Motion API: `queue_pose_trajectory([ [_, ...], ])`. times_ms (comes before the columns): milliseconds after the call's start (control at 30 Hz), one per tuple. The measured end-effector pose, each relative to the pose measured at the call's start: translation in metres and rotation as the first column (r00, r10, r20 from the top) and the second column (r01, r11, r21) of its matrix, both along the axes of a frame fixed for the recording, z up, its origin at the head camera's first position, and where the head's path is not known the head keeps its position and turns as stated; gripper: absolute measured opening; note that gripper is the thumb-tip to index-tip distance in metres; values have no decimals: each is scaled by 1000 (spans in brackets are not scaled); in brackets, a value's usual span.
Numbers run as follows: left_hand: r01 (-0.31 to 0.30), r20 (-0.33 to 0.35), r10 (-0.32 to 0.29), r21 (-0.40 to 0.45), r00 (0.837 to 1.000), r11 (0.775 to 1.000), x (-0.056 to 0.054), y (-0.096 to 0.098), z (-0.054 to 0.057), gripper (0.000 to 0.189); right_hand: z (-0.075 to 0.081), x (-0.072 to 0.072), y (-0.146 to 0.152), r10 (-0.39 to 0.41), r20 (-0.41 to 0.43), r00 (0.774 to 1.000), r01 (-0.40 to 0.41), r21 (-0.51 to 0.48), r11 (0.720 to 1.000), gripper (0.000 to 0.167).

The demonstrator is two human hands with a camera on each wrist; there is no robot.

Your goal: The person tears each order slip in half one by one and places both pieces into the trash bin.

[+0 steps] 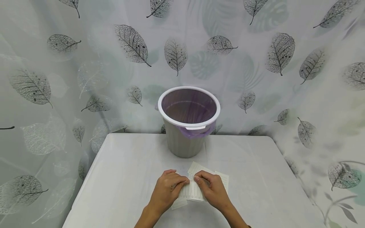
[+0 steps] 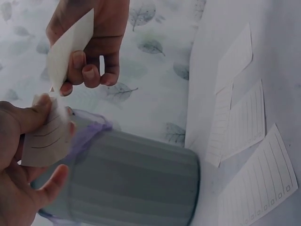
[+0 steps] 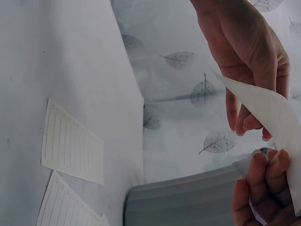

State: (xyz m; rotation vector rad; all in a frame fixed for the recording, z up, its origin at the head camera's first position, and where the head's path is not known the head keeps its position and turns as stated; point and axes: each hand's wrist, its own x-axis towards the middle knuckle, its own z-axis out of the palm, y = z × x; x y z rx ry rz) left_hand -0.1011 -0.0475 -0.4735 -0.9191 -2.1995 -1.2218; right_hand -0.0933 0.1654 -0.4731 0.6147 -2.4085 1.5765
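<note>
Both hands are close together above the table, with lined paper between them. My left hand (image 1: 166, 192) pinches a lined paper piece (image 2: 47, 143) between thumb and fingers. Just to its right, my right hand (image 1: 214, 191) pinches another part of the paper (image 2: 70, 44). In the left wrist view these two parts nearly meet at the fingertips; whether they are still joined there I cannot tell. In the right wrist view a curved sheet (image 3: 263, 106) partly covers the fingers. Beneath the hands lie several lined paper pieces (image 2: 256, 186) with small printed boxes.
Behind the hands stands a grey bin (image 1: 185, 142) with a white rim (image 1: 189, 124) and a purple liner (image 1: 196, 132). It is on a white-covered table (image 1: 128, 164). A leaf-patterned curtain (image 1: 188, 31) hangs behind and at both sides.
</note>
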Motion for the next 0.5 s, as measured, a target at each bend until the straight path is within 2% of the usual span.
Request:
queue_pose_trajectory([
  [233, -20, -33, 21, 13, 999, 1000, -1, -1, 0, 12, 0, 0, 1, -55, 2, 998, 55, -18, 998, 15],
  [500, -18, -79, 21, 34, 997, 999, 0, -1, 1, 16, 0, 1, 0, -78, 4, 997, 78, -33, 996, 15],
])
